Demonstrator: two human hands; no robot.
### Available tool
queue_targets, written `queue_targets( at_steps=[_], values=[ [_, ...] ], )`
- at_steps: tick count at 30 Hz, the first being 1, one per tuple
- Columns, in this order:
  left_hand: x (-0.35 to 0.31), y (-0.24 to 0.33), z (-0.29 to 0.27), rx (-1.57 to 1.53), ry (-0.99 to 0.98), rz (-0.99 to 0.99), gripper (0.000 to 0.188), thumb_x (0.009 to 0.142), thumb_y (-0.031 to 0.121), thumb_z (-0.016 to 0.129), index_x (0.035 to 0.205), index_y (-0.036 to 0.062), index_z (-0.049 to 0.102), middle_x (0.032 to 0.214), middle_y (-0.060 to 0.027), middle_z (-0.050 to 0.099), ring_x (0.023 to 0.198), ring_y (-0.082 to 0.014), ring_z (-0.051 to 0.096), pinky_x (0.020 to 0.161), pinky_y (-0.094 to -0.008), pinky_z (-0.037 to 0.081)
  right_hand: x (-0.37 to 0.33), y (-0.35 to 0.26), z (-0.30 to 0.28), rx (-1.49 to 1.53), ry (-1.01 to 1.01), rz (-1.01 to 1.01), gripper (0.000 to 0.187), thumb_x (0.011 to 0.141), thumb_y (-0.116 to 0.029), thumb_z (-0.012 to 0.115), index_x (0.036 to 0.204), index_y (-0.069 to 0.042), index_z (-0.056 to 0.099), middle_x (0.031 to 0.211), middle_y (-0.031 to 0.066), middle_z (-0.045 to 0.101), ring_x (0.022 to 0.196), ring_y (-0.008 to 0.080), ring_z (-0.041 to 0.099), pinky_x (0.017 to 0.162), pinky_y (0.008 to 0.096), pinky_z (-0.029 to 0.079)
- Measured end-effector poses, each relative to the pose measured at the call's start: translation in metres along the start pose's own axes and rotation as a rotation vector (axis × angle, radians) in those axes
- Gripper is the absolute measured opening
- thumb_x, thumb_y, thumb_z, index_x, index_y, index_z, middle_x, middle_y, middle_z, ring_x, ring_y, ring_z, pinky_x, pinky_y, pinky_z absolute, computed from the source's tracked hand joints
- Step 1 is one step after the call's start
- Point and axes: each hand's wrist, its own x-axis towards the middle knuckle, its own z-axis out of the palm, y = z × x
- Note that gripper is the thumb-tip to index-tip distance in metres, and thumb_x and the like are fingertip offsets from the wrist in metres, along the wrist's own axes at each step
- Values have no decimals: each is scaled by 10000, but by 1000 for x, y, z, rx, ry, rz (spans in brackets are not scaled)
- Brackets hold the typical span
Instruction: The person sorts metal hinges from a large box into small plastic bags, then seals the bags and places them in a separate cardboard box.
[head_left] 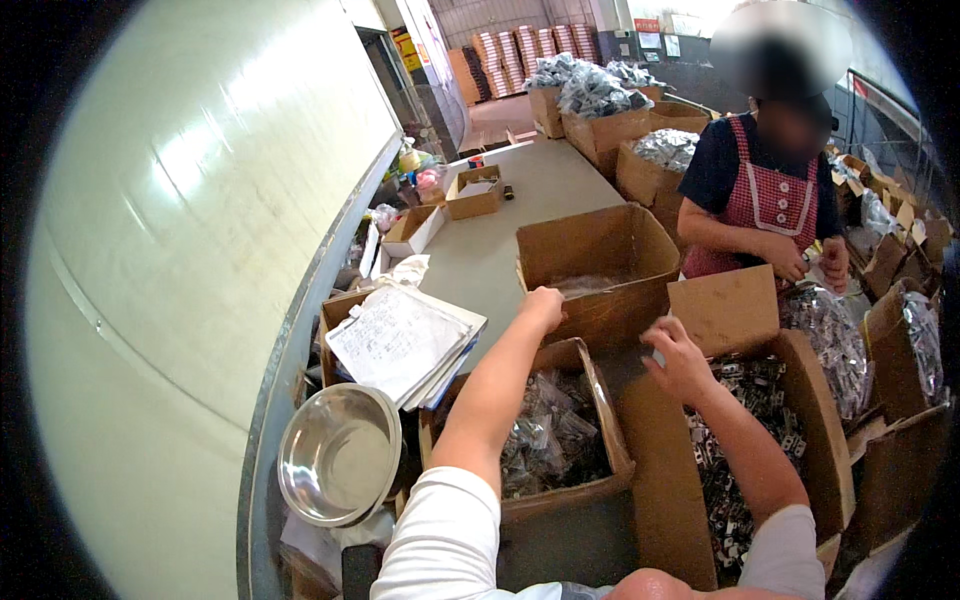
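An open cardboard box [600, 323] stands on the grey table, with some clear plastic inside. My left hand [543, 308] is closed at its near left rim, fingertips hidden behind the edge. To the right, my right hand [680, 362] is raised with loosely bent fingers and a gap beside the thumb; nothing shows in it. Below that hand is a large cardboard box [822, 440] full of small dark and silvery metal parts [745, 430]. Between my forearms stands another cardboard box [618, 462] holding clear plastic bags of parts [550, 430].
Left of my arm lie a steel bowl [340, 455] and a stack of written papers [400, 340]. A co-worker in a checked apron [775, 215] stands across, near bagged parts [830, 340]. Small boxes [474, 193] and cartons of silvery bags [600, 90] are farther back.
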Motion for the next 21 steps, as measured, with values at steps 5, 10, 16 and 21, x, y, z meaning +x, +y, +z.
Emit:
queue_targets(
  at_steps=[5,10,16,21],
  values=[
    [-31,-29,6,277,-53,70,181,796,120,624,961,91,693,1032,-171,655,952,-327,639,793,-403,526,71,19,69,-173,96,81,455,768,-111,650,1194,-104,489,1200,148,398,1156,335,431,964,461,359],
    [-21,-54,18,300,-541,124,324,828,140,577,1145,108,637,1186,-176,597,1023,-360,601,862,-426,488,90,37,127,-430,-286,93,568,798,-85,584,1330,-157,398,1261,111,435,1187,310,410,1001,570,228],
    [17,-3,-33,3,-677,-116,547,905,435,492,1239,5,543,1265,-193,543,1052,-326,586,854,-446,477,85,40,138,-430,-319,-35,225,798,-82,546,994,-116,652,1059,99,539,1072,287,498,943,552,314],
    [126,-5,23,305,-373,28,583,875,369,556,1353,63,425,1379,-191,423,1180,-346,504,972,-460,435,76,54,156,-250,-191,-99,196,825,-144,512,906,-93,683,1103,163,567,1008,338,552,931,527,390]
  ],
)
